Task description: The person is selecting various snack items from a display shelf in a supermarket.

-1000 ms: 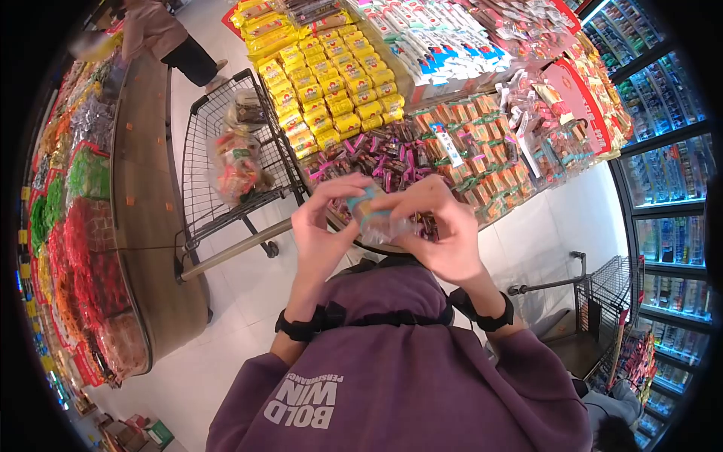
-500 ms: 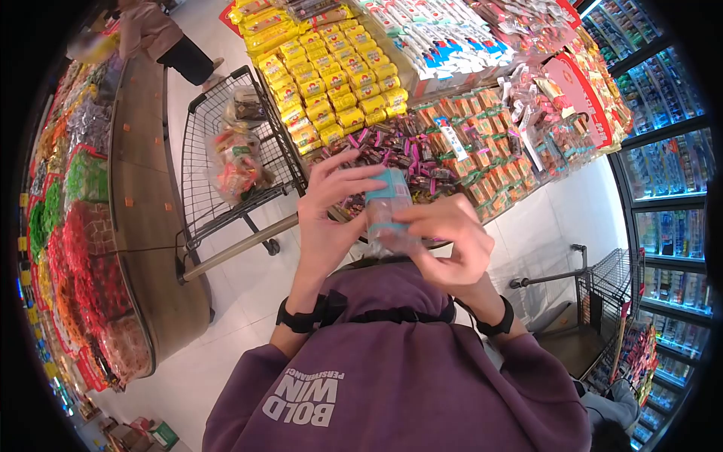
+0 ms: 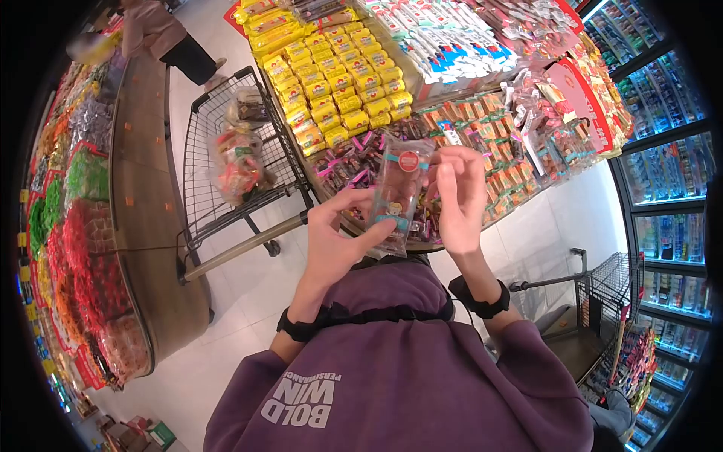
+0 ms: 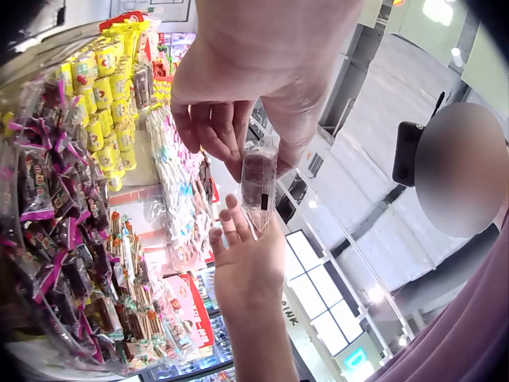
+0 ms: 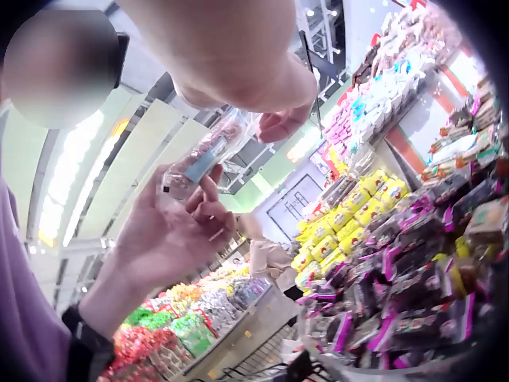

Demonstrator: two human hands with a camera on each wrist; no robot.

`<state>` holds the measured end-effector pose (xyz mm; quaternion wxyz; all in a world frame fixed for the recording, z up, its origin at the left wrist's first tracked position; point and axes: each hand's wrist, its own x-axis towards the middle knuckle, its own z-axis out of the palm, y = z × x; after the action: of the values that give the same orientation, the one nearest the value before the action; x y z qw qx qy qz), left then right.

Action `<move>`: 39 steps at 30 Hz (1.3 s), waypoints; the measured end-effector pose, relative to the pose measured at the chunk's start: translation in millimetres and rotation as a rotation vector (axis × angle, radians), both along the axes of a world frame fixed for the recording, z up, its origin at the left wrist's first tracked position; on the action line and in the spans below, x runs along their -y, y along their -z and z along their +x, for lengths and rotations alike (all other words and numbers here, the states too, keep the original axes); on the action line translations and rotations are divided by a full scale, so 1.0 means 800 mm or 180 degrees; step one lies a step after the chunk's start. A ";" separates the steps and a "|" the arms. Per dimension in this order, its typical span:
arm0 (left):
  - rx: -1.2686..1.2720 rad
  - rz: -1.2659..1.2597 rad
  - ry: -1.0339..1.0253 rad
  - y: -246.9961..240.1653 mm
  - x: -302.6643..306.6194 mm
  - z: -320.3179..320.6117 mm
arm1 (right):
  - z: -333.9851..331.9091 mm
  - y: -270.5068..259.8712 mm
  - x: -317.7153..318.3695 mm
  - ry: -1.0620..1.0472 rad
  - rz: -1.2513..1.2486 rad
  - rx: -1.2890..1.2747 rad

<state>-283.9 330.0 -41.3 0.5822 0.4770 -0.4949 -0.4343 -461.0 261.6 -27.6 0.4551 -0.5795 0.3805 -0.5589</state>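
Note:
A clear plastic snack packet [image 3: 401, 181] with reddish-brown contents, teal bands and a round red label stands tilted in front of me, its printed face toward the head camera. My left hand [image 3: 335, 233] pinches its lower part, the thumb across the front and the fingers behind. Beside the packet's upper right edge is my right hand [image 3: 461, 200], its fingers loosely bent and fingertips close to the wrapper. In the left wrist view the packet [image 4: 258, 179] hangs between the left fingers and the relaxed right hand [image 4: 250, 267]. The right wrist view shows a teal band on the packet [image 5: 205, 159].
Dark sweets with pink wrapper ends [image 3: 354, 162], yellow-wrapped rolls [image 3: 339, 87] and orange-brown packs [image 3: 501, 162] fill the display ahead. A shopping cart [image 3: 226, 218] holding bagged goods stands at left. Another cart [image 3: 602, 301] is at right, near lit fridges [image 3: 670, 166]. A person [image 3: 169, 41] stands far left.
The packet has been turned and raised so its labelled face shows. The right hand, earlier pinching it, has shifted up to its right side; the left thumb now lies across its front.

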 end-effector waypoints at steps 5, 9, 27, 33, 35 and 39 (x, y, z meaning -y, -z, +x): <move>-0.0227 0.0307 -0.0098 -0.005 0.002 0.010 | -0.002 -0.002 0.001 0.0634 -0.2470 -0.1852; -0.0450 0.0258 0.0028 -0.007 0.003 0.004 | -0.007 0.001 0.006 0.0258 -0.2728 -0.2259; 0.0291 -0.0606 -0.0159 -0.019 0.013 0.014 | 0.012 -0.010 -0.004 -0.0532 -0.1095 -0.1196; 0.1113 -0.1156 -0.0362 -0.019 0.017 0.020 | 0.008 -0.010 0.005 -0.0505 -0.1609 -0.1093; 0.1213 -0.1179 -0.0473 -0.023 0.016 0.018 | 0.008 -0.014 0.004 -0.0522 -0.1649 -0.1043; 0.1331 -0.1192 -0.0530 -0.029 0.017 0.017 | 0.006 -0.014 0.007 -0.0498 -0.1707 -0.1057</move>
<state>-270.7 316.6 -18.1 0.5791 0.4794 -0.6349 -0.1784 -456.4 256.4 -16.2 0.2594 -0.7895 0.2430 -0.5003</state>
